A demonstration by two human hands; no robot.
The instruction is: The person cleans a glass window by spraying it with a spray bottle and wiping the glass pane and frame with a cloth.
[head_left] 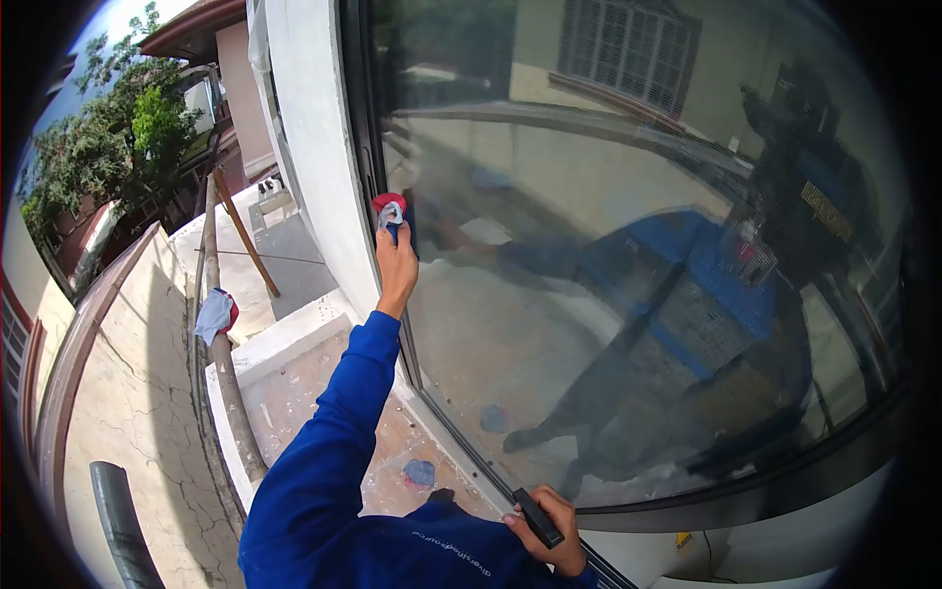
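Two hands are showing, both of one person in blue sleeves. The left hand [396, 270] is reaching up to the left edge of the window pane [549, 324], its fingers closing round one bunched cloth [390, 209] of red, white and dark blue, which is sitting just beside the dark frame [359, 98]. The right hand [554, 530] is curling round one black bar-shaped object [538, 517] near the pane's lower edge; what the object is, one cannot tell. Cloths are numbering three in all: besides the held one, a second, pale and red cloth [212, 316] is hanging over the long pole [225, 378] about midway along it, and a third, blue-grey cloth [419, 474] is lying on the speckled floor [294, 393], toward the edge that is running along the window. One dark shoe tip [442, 496] is showing just beside that third cloth. One thin wooden stick [243, 234] is leaning beside the pole's upper end, and one dark pipe [123, 520] is standing out at lower left. The glass is reflecting one blue-clad figure.
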